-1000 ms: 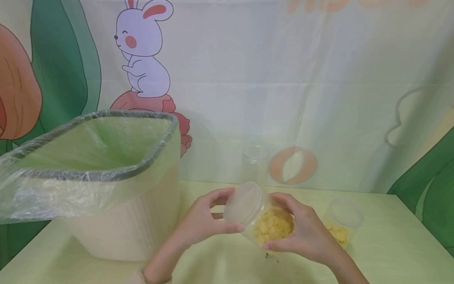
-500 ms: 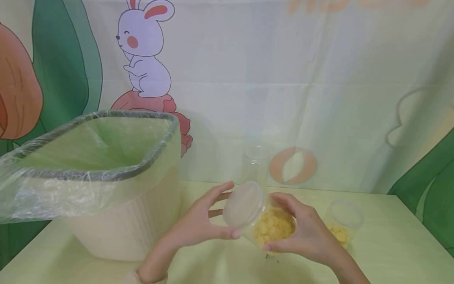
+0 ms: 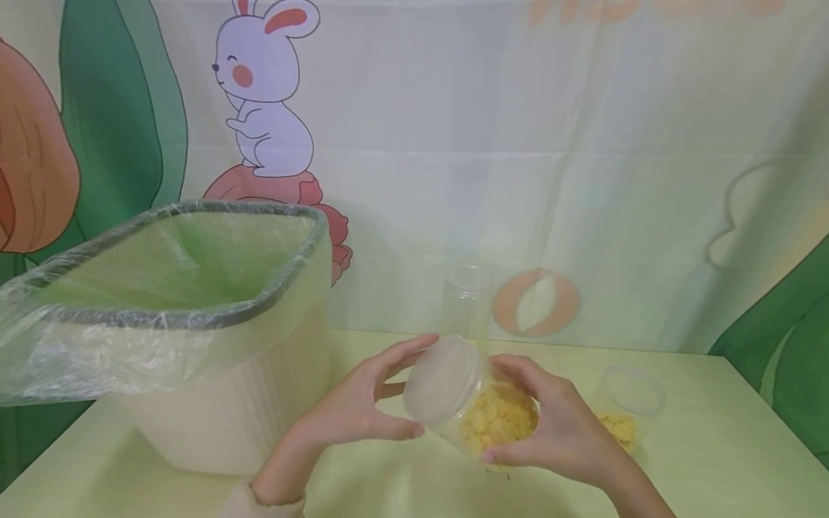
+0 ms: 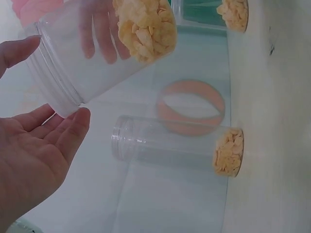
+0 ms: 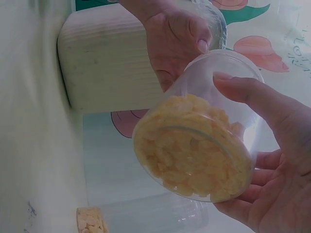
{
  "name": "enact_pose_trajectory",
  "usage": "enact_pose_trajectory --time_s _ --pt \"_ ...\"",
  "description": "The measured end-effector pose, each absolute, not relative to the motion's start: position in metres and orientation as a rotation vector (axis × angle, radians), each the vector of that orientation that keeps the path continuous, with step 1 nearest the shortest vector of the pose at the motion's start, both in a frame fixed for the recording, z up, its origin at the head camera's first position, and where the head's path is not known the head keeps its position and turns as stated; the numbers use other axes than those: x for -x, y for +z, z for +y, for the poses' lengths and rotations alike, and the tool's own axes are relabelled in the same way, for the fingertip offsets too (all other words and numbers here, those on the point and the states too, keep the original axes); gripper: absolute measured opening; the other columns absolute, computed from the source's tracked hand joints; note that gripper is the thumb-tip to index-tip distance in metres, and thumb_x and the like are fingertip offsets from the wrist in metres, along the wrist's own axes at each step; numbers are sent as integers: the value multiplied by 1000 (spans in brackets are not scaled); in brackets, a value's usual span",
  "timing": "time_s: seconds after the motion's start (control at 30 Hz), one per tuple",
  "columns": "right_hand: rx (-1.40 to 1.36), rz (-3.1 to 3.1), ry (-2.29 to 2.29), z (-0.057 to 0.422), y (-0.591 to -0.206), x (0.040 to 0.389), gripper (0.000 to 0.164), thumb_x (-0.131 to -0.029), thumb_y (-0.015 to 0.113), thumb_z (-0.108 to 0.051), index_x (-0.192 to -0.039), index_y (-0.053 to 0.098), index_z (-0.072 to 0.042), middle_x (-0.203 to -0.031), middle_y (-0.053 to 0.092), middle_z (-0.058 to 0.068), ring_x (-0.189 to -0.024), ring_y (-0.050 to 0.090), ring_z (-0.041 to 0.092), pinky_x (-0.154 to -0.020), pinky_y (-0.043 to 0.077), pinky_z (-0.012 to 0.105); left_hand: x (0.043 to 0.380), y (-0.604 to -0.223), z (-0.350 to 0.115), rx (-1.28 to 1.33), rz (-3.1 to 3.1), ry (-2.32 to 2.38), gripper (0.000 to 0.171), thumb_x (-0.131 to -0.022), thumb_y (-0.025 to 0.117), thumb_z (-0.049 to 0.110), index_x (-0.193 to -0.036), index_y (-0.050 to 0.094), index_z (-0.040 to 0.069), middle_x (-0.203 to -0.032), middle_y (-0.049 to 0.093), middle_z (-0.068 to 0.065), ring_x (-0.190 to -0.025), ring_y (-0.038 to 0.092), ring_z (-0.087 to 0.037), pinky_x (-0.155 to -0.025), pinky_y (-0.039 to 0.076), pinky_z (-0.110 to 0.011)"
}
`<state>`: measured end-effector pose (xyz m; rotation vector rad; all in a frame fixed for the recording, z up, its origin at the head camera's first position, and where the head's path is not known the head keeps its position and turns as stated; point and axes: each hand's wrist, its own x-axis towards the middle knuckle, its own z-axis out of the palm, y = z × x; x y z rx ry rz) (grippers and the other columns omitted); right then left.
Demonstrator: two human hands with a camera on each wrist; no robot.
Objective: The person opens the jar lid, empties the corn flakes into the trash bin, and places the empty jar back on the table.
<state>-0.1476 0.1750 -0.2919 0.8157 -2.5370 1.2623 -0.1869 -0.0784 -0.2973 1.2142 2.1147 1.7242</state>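
My right hand (image 3: 560, 424) grips a clear plastic jar (image 5: 194, 150), thumb on the near side and fingers on the far side. Yellow flakes (image 3: 499, 416), like cornflakes, lie in its lower part. The jar tilts, its pale translucent lid (image 3: 442, 381) facing left. Around the lid my left hand (image 3: 356, 406) is spread, fingers fairly straight. Its fingertips touch or nearly touch the rim in the left wrist view. The thumb tip sits close to the lid's lower edge; whether it touches cannot be told.
Behind the held jar stands a tall clear jar (image 4: 170, 144) with flakes at its bottom. Another clear jar (image 3: 630, 394), partly filled with flakes, stands at right. A large bin (image 3: 239, 410) lined with a plastic bag occupies the left. A printed cloth (image 3: 414, 108) hangs behind the table.
My left hand was against the lid, then spread away from it. Now its thumb has shifted left and its fingers right, over the lid's top edge. The right hand keeps its grip; the jar barely moves.
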Motion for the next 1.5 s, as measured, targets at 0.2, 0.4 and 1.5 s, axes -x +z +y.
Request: enact_pose_trajectory --time_s 0.2,0.4,1.5 --pt "-813 -2545 1263 174 -291 148 78 -58 85 -34 -123 49 -11 -119 58 4 -104 56 22 -89 43 50 187 -297 -79 -1178 2157 1717 81 -70 74 7 -140 33 8 -140 38 -6 -126 38 -26 -96 39 -46" --pt "-798 -2556 1263 173 -292 148 78 -58 85 -35 -123 49 -11 -118 58 5 -105 56 22 -89 43 51 187 -297 -79 -1130 2189 1716 82 -68 77 8 -139 35 9 -139 39 -7 -124 40 -28 -96 39 -45" --pt "-751 -2578 1149 174 -297 150 80 -56 86 -35 -122 49 -10 -117 60 6 -101 57 17 -83 47 34 184 -301 -66 -843 2393 1727 70 -62 83 16 -122 49 5 -115 54 -3 -102 52 -20 -84 49 -37"
